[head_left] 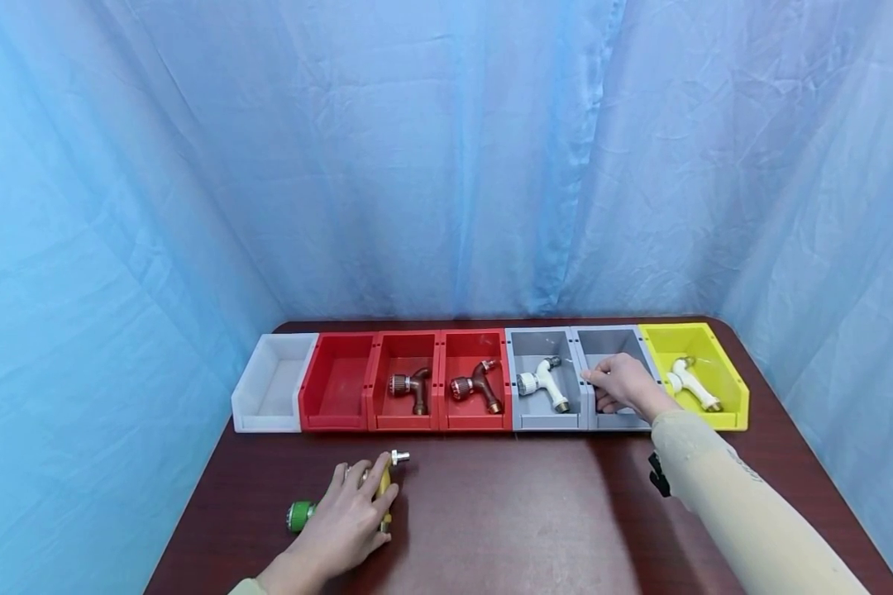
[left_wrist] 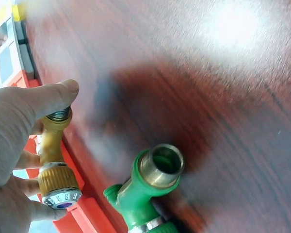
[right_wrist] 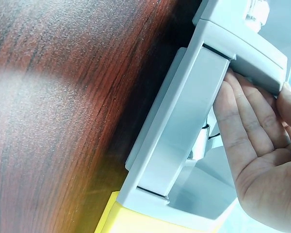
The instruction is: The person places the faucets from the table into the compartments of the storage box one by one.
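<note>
My left hand (head_left: 350, 516) holds a yellow tap (left_wrist: 52, 150) over the table's near left part; the thumb lies at its threaded end and the fingers curl around behind its ribbed knob. Just beside that hand is a green tap (left_wrist: 148, 204), its green knob (head_left: 299, 516) poking out left of the hand in the head view. My right hand (head_left: 625, 384) reaches into the right-hand grey bin (head_left: 616, 339). Its thumb and fingers pinch the bin's left side wall, fingers inside. Part of a pale object (right_wrist: 200, 143) shows inside that bin, mostly hidden by the hand.
Bins stand in a row along the table's back: a white bin (head_left: 265, 421), several red bins (head_left: 332, 420), another grey bin (head_left: 546, 421) and a yellow bin (head_left: 737, 397). Brown taps (head_left: 484, 387) and white taps (head_left: 543, 384) lie in some. Blue curtains (head_left: 446, 165) surround the table (head_left: 506, 512).
</note>
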`<state>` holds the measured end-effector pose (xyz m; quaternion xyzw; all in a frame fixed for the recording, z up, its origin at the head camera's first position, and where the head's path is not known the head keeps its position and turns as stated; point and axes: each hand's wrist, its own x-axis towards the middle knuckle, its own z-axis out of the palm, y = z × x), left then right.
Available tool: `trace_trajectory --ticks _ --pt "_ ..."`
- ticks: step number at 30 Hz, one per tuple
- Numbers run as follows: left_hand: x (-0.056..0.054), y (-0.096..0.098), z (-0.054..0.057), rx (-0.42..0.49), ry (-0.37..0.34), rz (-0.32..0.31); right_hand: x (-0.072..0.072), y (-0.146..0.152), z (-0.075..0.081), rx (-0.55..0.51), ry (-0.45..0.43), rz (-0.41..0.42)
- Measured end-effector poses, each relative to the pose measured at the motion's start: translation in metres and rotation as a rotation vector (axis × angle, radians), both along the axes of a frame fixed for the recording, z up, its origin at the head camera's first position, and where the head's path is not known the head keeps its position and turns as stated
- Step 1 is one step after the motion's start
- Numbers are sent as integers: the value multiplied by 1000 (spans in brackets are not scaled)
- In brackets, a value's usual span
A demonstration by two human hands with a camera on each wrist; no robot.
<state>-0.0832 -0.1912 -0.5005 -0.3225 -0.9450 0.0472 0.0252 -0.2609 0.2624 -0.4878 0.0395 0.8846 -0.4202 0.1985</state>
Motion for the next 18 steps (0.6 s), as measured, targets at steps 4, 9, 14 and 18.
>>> trace_trajectory --ticks 4,9,14,18 --pt "-6 -3 3 -2 -24 28 0 0 -1 5 -2 0" --pt "-13 -9 6 20 16 44 0 0 -1 4 2 -5" --pt "-20 -16 8 39 69 78 0 0 -1 8 1 -6" --pt "-26 -21 12 54 73 117 0 -1 -1 8 4 -3"
